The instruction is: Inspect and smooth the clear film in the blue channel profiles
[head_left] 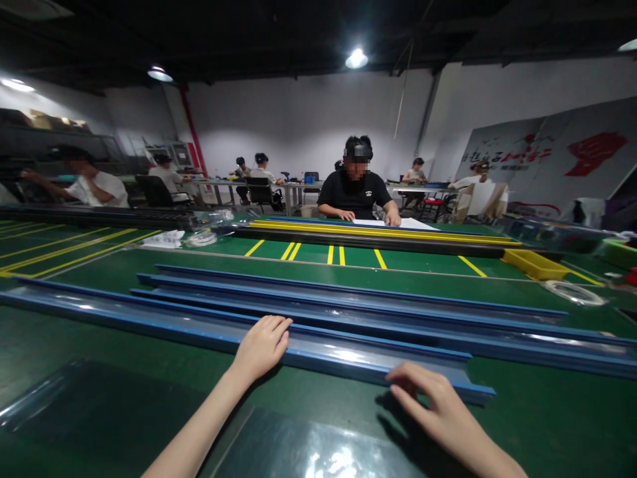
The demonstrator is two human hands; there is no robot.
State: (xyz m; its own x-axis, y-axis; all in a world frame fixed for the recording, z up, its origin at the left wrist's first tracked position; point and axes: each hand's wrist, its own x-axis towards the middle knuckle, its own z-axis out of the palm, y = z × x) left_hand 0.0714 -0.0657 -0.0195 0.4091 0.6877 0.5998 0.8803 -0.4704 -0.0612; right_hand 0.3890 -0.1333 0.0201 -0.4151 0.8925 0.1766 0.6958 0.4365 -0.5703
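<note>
A long blue U-shaped channel (343,348) lies slantwise on the green table in front of me. My left hand (263,342) is closed over the middle of this channel, its fingers bent across the trough towards the far wall. Close to the channel's right end, my right hand (432,398) has its thumb and fingers apart with nothing between them. Its fingertips are at the near wall; whether they touch it I cannot tell. Just behind lie more blue channels (358,299), parallel and close together. A clear plastic sheet (298,445) lies nearest to me.
Across the table (223,259) a person (355,179) sits with both hands by white paper. Yellow strips (388,234) and black strips lie before them. To the right are a yellow tray (535,264) and a coil of white cable (574,293). Several people sit farther back.
</note>
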